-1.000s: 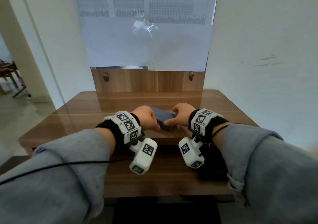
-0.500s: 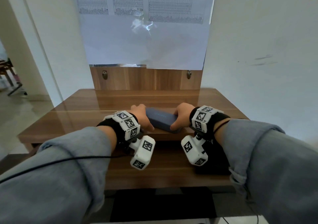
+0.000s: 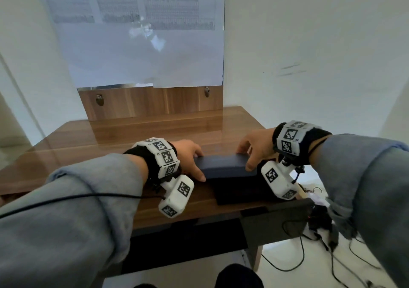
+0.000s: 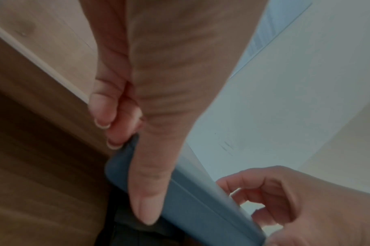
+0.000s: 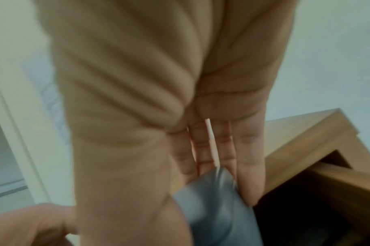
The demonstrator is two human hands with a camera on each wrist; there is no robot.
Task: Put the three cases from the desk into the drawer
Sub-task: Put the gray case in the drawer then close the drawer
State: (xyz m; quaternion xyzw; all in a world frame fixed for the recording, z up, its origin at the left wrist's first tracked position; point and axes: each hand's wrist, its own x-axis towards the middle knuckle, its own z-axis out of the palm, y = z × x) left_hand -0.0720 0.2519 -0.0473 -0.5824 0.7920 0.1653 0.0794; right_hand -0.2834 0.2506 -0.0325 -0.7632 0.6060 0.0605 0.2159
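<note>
A long dark blue-grey case (image 3: 223, 165) hangs level over the desk's front right part, just above the open drawer (image 3: 239, 192). My left hand (image 3: 194, 163) grips its left end, thumb on the near side and fingers on the far side. My right hand (image 3: 245, 159) grips the right end the same way. The left wrist view shows my thumb across the case (image 4: 201, 199). In the right wrist view the case (image 5: 213, 208) sits beside the drawer's wooden wall (image 5: 327, 179). The drawer's inside is too dark to make out.
The wooden desk (image 3: 110, 146) stands against a white wall, with a low back panel (image 3: 150, 101). The drawer's dark front (image 3: 276, 221) juts out toward me. Black cables (image 3: 321, 254) lie on the floor at the right.
Both hands have lifted the case off the desktop and brought it toward me and rightward, over the open drawer. My head view has dropped and turned, showing the drawer front and floor.
</note>
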